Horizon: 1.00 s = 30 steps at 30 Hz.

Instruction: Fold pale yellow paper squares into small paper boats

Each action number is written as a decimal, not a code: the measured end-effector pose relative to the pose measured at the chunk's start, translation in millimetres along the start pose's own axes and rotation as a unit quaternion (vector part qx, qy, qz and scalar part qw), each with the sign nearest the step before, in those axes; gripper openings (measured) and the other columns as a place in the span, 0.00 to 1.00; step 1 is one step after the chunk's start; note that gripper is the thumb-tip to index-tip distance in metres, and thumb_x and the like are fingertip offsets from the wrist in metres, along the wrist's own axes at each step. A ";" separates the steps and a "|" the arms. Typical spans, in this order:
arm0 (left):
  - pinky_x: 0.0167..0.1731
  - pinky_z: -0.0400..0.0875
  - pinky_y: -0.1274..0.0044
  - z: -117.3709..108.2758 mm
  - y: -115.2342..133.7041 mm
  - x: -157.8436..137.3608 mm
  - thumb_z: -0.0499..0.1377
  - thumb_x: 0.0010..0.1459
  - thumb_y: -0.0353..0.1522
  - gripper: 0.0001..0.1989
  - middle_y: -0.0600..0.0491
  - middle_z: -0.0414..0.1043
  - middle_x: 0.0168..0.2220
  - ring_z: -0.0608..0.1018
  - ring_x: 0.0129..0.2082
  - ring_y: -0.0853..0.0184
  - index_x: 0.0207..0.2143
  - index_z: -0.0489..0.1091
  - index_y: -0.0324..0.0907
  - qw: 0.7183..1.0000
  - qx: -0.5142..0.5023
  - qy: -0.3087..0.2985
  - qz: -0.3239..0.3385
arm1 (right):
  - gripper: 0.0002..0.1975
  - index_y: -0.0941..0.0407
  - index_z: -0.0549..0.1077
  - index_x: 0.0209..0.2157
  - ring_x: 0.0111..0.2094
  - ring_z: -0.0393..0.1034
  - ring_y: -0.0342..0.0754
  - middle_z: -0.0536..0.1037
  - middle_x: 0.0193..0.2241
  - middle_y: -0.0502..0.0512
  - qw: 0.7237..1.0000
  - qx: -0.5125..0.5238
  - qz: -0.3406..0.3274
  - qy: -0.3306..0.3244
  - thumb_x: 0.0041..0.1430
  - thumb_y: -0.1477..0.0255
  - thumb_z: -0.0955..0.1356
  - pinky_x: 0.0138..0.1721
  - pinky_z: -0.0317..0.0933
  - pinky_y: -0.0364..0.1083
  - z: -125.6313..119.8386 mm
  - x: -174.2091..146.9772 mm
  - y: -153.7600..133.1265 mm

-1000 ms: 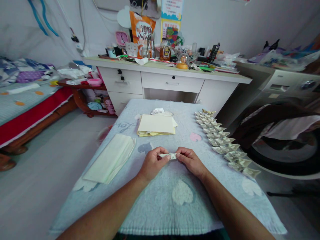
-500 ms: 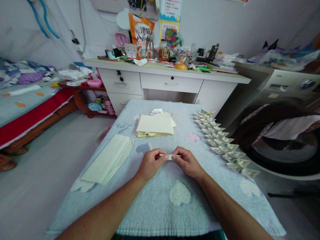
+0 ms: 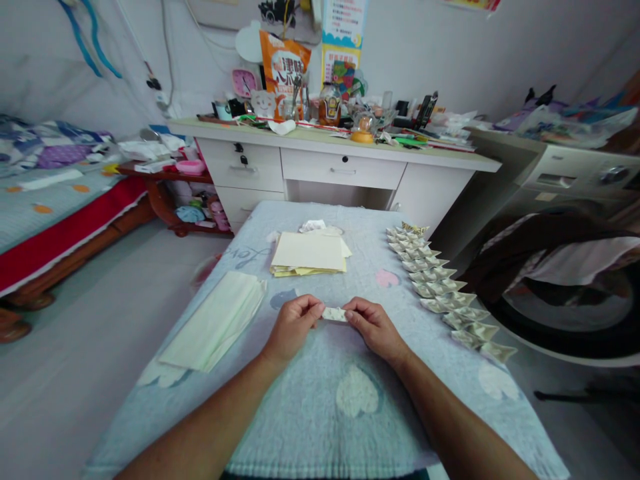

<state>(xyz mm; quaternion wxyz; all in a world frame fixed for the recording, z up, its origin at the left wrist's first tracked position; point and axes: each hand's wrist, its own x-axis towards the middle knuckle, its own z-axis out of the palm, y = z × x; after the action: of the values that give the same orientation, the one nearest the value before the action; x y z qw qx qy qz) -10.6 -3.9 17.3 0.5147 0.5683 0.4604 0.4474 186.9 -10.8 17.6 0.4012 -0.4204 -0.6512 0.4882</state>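
You've got the folded paper (image 3: 335, 314) pinched at both ends, L hand (image 3: 295, 325) on one, R hand (image 3: 373, 325) on t'other, grips narrow; long axis runs L-to-R btwn 'em, over the desk (image 3: 285, 427), neither nearer.

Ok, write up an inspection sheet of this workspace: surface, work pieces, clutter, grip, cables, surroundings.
Surface: pale blue patterned cloth, spread beneath the work.
Work pieces: folded paper strip; pale green paper sheaf, left; cream-topped paper stack, beyond; folded paper pieces lined up, right.
Clutter: crumpled white item behind the stack; crowded desk, including orange bag and jar.
Grip: left grip and right grip each pinch one end of the strip.
Cables: cord on the wall, far left.
Surroundings: bed left, washing machine right.
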 end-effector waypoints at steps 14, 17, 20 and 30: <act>0.33 0.67 0.79 8.3 -9.3 0.0 0.63 0.51 0.33 0.16 0.54 0.71 0.33 0.72 0.32 0.70 0.43 0.67 0.40 0.989 -0.122 -0.077 -0.007 | 0.11 0.54 0.63 0.33 0.26 0.57 0.42 0.63 0.25 0.46 0.998 0.065 -0.008 0.005 0.59 0.62 0.66 0.29 0.53 0.41 9.6 -0.1 6.2; 0.35 0.68 0.78 8.5 -9.3 -1.0 0.62 0.52 0.32 0.15 0.54 0.72 0.34 0.74 0.34 0.69 0.43 0.67 0.40 0.991 -0.115 -0.073 -0.006 | 0.10 0.55 0.66 0.34 0.36 0.61 0.47 0.67 0.33 0.52 0.993 -0.068 -0.082 0.046 0.56 0.65 0.69 0.38 0.56 0.44 9.7 -1.4 -0.6; 0.35 0.68 0.78 8.9 -8.5 -2.0 0.62 0.52 0.32 0.15 0.53 0.73 0.34 0.75 0.34 0.68 0.44 0.67 0.40 0.994 -0.078 -0.078 -0.002 | 0.08 0.55 0.68 0.35 0.40 0.62 0.49 0.68 0.35 0.53 0.978 -0.152 -0.128 0.069 0.55 0.68 0.70 0.42 0.56 0.46 9.8 -2.1 -5.5; 0.37 0.68 0.78 10.0 -1.8 -5.7 0.59 0.55 0.33 0.14 0.52 0.73 0.35 0.75 0.36 0.67 0.44 0.67 0.41 0.996 0.006 -0.079 0.031 | 0.05 0.55 0.69 0.36 0.34 0.65 0.46 0.70 0.32 0.52 0.977 -0.172 -0.118 0.053 0.56 0.73 0.68 0.38 0.59 0.44 10.9 -4.6 -2.8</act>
<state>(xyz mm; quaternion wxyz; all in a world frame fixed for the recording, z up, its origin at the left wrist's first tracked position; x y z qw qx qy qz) -1.9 -11.1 14.6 0.5315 0.6192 0.4034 0.4140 177.8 -18.9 17.7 0.4111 -0.4286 -0.7484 0.2953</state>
